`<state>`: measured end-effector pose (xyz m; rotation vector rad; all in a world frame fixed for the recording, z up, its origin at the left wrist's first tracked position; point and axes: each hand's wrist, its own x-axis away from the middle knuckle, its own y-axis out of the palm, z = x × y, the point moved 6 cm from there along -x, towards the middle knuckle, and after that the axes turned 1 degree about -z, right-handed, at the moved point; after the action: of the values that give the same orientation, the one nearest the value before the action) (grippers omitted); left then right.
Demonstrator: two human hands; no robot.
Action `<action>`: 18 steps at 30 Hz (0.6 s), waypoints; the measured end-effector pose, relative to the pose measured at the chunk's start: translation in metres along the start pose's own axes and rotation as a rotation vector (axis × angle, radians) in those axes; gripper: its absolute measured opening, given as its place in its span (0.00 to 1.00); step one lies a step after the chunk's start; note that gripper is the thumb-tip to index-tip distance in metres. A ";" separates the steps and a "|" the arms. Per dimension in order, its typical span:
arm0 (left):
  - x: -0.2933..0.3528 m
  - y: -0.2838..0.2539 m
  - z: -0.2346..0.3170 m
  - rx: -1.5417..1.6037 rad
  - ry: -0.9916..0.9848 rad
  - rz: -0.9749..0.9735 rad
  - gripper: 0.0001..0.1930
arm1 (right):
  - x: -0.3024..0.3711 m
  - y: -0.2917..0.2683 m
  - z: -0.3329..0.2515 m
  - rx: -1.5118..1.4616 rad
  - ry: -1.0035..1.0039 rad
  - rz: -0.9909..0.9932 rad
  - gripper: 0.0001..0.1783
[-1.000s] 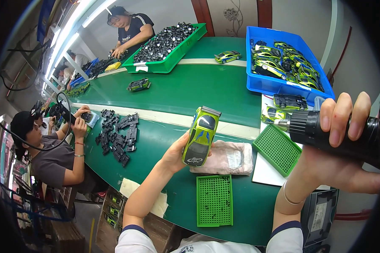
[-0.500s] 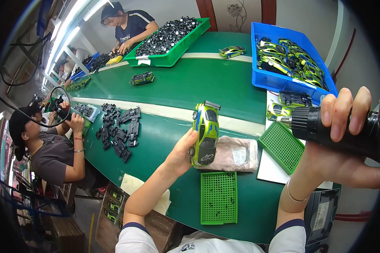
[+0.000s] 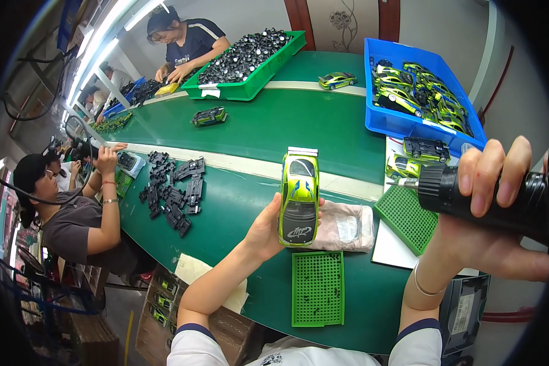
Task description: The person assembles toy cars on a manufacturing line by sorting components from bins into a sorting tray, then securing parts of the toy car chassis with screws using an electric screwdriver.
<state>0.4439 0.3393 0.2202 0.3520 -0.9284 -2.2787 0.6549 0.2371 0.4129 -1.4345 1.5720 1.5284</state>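
So the two hands are well apart here. The left hand is wrapped round a green toy car, thumb on one side and fingertips showing on the other. The car's up above the counter, roof facing the camera, spoiler end toward the far edge and the dark, swirl-marked end toward the near edge. It overlaps a pinkish pad in this view, can't tell if they touch.

The right hand is clamped on a black power screwdriver, out over the counter's right end, with the bit pointing left.

One green perforated tray sits by the near edge with little dark bits in it. Another tray lies slanted toward the right end, partly on a white board. There's a loose heap of black chassis parts toward the left end, near a co-worker in a dark cap.

Past the pale rail one car lies wheels up, and a blue bin piled with green cars is at the far right corner.
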 end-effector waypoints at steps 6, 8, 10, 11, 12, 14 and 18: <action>0.002 0.008 0.006 0.095 0.077 -0.141 0.33 | 0.003 0.018 0.000 -0.065 0.013 0.005 0.50; 0.003 0.014 0.007 0.081 0.085 -0.133 0.33 | 0.007 0.017 0.000 -0.025 0.098 0.122 0.48; 0.005 0.012 0.007 0.029 0.074 -0.041 0.33 | 0.013 0.025 -0.001 -0.025 0.097 0.071 0.47; 0.005 0.012 0.008 0.040 0.089 -0.051 0.33 | 0.015 0.031 -0.003 -0.028 0.109 0.042 0.46; 0.005 0.011 0.006 0.025 0.091 -0.039 0.33 | 0.017 0.036 -0.006 -0.029 0.122 0.011 0.45; 0.005 0.010 0.005 0.028 0.104 -0.036 0.33 | 0.023 0.044 -0.015 0.031 0.059 -0.037 0.41; -0.001 -0.004 0.007 -0.024 0.142 0.088 0.27 | 0.037 0.059 -0.034 0.085 0.003 -0.197 0.39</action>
<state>0.4395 0.3452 0.2227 0.4470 -0.8281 -2.1525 0.6003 0.1822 0.4098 -1.4954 1.4333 1.3307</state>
